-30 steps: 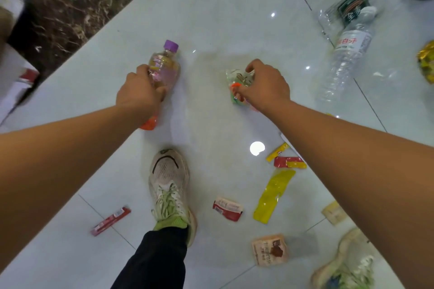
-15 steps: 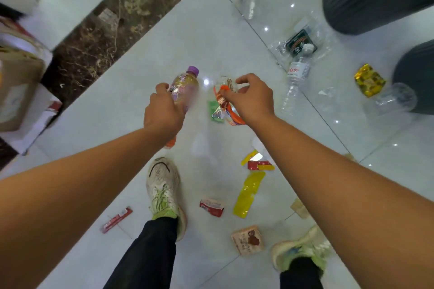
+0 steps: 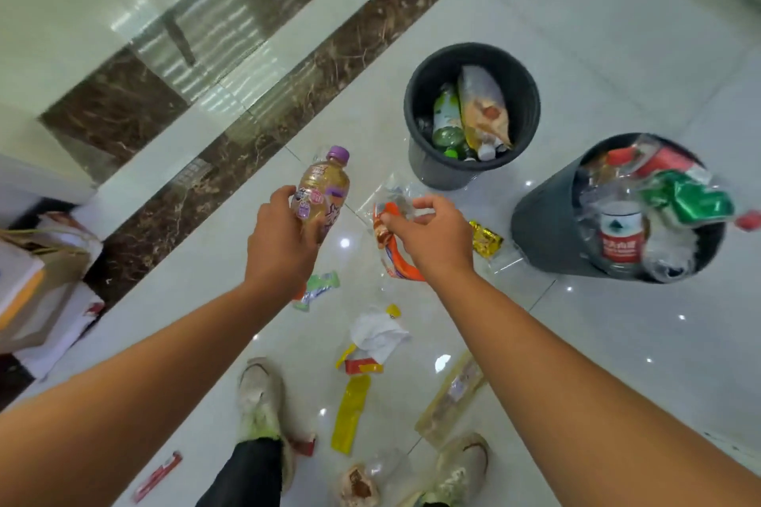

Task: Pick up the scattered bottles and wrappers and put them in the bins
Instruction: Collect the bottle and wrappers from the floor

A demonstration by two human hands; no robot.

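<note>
Plastic, smooth and clear, makes the bottle [image 3: 323, 189] that your left hand [image 3: 284, 243] grips around its lower body. It is round, filled with pale amber liquid, with a pink and purple label and one purple cap [image 3: 338, 154], and it is held nearly upright in the air. Your right hand [image 3: 432, 239] pinches between thumb and forefinger one crinkled wrapper [image 3: 391, 243] of clear film with orange print, which hangs down below the fingers. Both things are above the glossy white tiled floor [image 3: 617, 342], near the bins but not over them. You have two bins, both round, dark grey and matte. The first bin [image 3: 436, 173] holds a green bottle and a wrinkled pouch. The second bin [image 3: 539, 230] is heaped above its rim with clear bottles and red and green packets. On the floor lie one green wrapper [image 3: 319, 288], one gold foil wrapper [image 3: 486, 237] just beside the second bin, one crumpled white tissue [image 3: 376, 331], one long flat yellow sachet [image 3: 350, 412] and one thin red stick pack [image 3: 158, 477].
</note>
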